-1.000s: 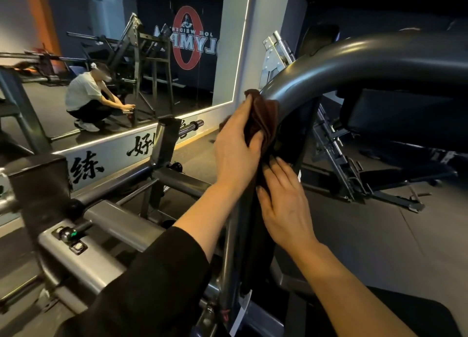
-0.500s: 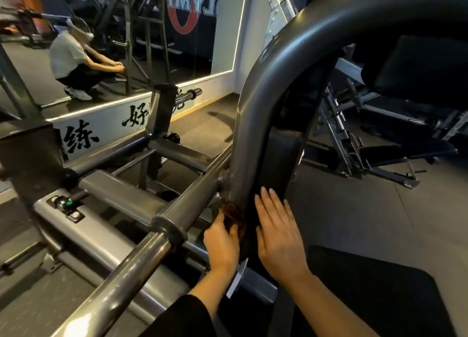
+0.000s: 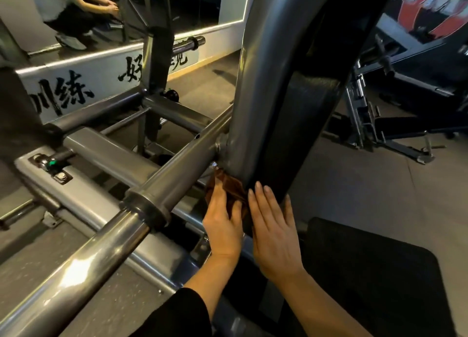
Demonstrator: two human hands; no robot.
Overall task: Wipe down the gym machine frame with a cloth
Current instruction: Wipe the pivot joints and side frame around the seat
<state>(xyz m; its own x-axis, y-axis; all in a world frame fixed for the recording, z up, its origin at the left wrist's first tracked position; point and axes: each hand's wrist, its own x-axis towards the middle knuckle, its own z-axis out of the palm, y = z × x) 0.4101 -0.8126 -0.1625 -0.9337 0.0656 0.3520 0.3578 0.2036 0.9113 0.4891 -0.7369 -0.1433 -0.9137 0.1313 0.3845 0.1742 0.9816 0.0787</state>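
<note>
While only the head view is available, it shows enough. Left hand (image 3: 222,225), lower centre of frame, presses a brown cloth (image 3: 231,188) against the base of the grey upright frame tube (image 3: 260,83), fingers curled over the cloth's folds. Right hand (image 3: 274,235) lies flat just beside it on the tube's dark side, fingers straight and close together, holding nothing. Cloth sits just below the joint where the horizontal weight-sleeve bar (image 3: 177,169) meets the upright.

Progress, as a judgement: the wipe is at the low end of the upright. Horizontal bar, lower grey rails (image 3: 101,202) at left and black pad (image 3: 379,273) at lower right look untouched; no streaks visible to confirm either way.
</note>
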